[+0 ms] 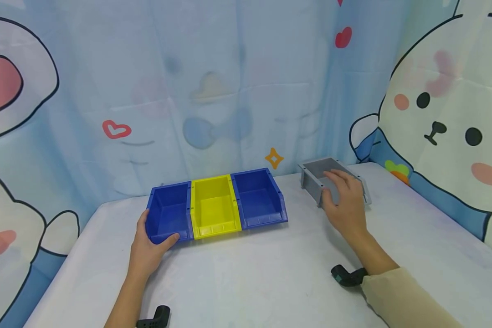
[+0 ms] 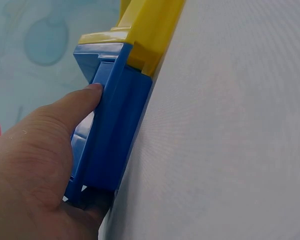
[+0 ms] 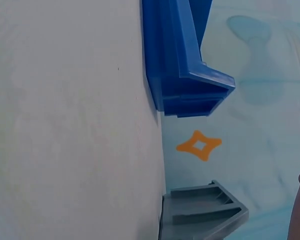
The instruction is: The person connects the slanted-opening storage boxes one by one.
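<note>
Three bins stand side by side in a row on the white table (image 1: 246, 282): the left blue bin (image 1: 168, 212), the yellow bin (image 1: 214, 205) and the right blue bin (image 1: 257, 198). To their right, apart from the row and turned at an angle to it, sits the gray bin (image 1: 310, 184).

The left hand (image 1: 145, 255) grips the left blue bin at its outer end, thumb on the front lip and fingers round the side. The right hand (image 1: 346, 205) is over the gray bin with loosely bent, spread fingers and seems to hold nothing; the right wrist camera catches only a sliver of it, off the bin, so whether any fingertip touches the far parts I cannot tell.

The step in hand looks like steadying the row while handling the gray bin. A firm but gentle left hold should do; squeezing or lifting that end could twist the row where the bins meet. For the gray bin, a sound grip would put thumb and fingers on opposite walls rather than on one rim, so that it stays level. Any turning is best done in the gap, well clear of the right blue bin's wall.
</note>
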Demonstrator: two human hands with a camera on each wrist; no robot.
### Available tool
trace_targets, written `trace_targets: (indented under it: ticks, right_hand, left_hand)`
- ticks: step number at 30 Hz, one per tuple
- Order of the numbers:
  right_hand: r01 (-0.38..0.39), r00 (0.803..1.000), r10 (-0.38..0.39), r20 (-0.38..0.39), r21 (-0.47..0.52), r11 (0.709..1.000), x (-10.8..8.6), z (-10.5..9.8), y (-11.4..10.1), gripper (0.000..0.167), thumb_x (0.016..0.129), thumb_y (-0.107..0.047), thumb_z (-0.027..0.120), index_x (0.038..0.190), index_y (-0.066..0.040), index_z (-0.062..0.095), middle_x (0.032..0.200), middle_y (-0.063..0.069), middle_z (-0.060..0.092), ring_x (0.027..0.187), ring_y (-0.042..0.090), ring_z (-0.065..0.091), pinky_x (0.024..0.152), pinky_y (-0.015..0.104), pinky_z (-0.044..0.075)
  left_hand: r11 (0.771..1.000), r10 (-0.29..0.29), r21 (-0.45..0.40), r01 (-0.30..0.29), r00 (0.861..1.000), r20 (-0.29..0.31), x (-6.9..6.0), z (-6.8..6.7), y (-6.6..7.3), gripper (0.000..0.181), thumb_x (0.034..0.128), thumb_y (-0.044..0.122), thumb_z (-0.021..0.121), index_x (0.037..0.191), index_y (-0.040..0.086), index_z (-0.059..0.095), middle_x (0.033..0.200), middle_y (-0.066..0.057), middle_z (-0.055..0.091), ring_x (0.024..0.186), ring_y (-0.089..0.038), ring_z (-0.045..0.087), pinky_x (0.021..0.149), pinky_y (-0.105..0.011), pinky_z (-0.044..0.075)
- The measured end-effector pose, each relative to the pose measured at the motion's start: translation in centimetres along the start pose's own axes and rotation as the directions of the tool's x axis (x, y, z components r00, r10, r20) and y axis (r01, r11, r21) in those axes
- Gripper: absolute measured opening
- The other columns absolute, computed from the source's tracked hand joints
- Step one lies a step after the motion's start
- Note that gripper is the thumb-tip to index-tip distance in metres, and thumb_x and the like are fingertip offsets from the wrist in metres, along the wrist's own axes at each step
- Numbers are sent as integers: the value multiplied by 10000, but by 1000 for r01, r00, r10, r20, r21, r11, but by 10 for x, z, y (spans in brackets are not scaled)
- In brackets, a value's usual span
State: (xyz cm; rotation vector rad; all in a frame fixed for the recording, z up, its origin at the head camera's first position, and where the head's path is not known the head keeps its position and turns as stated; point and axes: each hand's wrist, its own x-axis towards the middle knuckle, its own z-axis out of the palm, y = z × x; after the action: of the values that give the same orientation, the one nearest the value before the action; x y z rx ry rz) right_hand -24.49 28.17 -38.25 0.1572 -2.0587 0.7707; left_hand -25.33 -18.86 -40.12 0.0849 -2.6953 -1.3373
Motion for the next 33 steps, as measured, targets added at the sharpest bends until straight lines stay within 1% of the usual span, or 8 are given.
trace_targets:
  ticks: [6, 9, 13, 18, 21, 25, 30, 33]
  right_hand:
    - [-27, 998, 26, -56, -18, 999, 2, -4, 6, 392, 916, 4, 596, 1304, 31, 643, 1403, 270, 559, 1304, 498, 450, 1024, 669, 384]
    - [-58, 996, 55, -68, -39, 998, 3, -6, 10, 398, 927, -4, 593, 1322, 28, 633, 1420, 272, 550, 1315, 499, 449, 1039, 677, 382]
    - [-128, 990, 124, -72, -56, 990, 4, -10, 14, 401, 960, -40, 585, 1357, 3, 618, 1457, 260, 525, 1343, 490, 432, 1063, 691, 382]
    - [-220, 974, 216, -65, -67, 973, 5, -16, 21, 421, 989, -91, 574, 1401, -3, 588, 1512, 253, 476, 1384, 484, 398, 1082, 708, 379]
    - [-278, 960, 275, -54, -77, 957, 5, -19, 26, 454, 1005, -127, 555, 1444, -14, 555, 1550, 245, 440, 1417, 479, 370, 1117, 715, 356]
    - [-356, 934, 355, -25, -76, 931, 4, -22, 32, 505, 1021, -176, 527, 1507, -39, 495, 1604, 231, 376, 1463, 463, 318, 1158, 698, 319]
    - [-448, 889, 455, 53, -106, 888, 4, -24, 39, 592, 1042, -239, 476, 1598, -74, 359, 1680, 233, 240, 1520, 474, 223, 1195, 705, 269]
    - [-480, 861, 496, 116, -138, 866, 4, -25, 42, 631, 1056, -268, 449, 1633, -81, 276, 1695, 258, 184, 1527, 516, 194, 1200, 724, 241]
  left_hand:
    - [1000, -2, 3, 2, 1000, 4, 0, 0, 1, 1144, 893, 381, 799, 1678, 230, -20, 1722, -229, 138, 1563, -497, 173, 1245, -684, 193]
    - [1000, -3, 9, 3, 1000, 3, 0, -1, 2, 1146, 894, 383, 799, 1678, 231, -23, 1723, -226, 135, 1565, -494, 172, 1246, -681, 195]
    - [1000, -2, 11, 2, 1000, 4, 0, -1, 2, 1147, 895, 383, 799, 1678, 230, -25, 1724, -224, 133, 1566, -492, 171, 1247, -679, 195]
    - [1000, -3, 9, 3, 1000, 6, 0, 0, 1, 1144, 897, 381, 796, 1677, 230, -27, 1725, -222, 132, 1564, -494, 173, 1245, -681, 197]
    - [1000, -4, 7, 4, 1000, 6, 0, 0, 1, 1143, 897, 378, 795, 1677, 229, -27, 1726, -221, 129, 1565, -494, 170, 1245, -682, 195]
    - [1000, -6, 5, 6, 1000, 7, 0, 0, 1, 1148, 895, 388, 797, 1677, 231, -29, 1727, -219, 127, 1566, -492, 168, 1246, -681, 195]
    - [1000, -6, 8, 6, 1000, 7, 1, 0, 0, 1156, 892, 406, 799, 1677, 237, -32, 1727, -216, 127, 1566, -491, 169, 1243, -684, 196]
    - [1000, -4, 7, 4, 1000, 7, 1, 0, -1, 1153, 893, 406, 797, 1677, 234, -31, 1729, -214, 124, 1569, -487, 164, 1247, -681, 192]
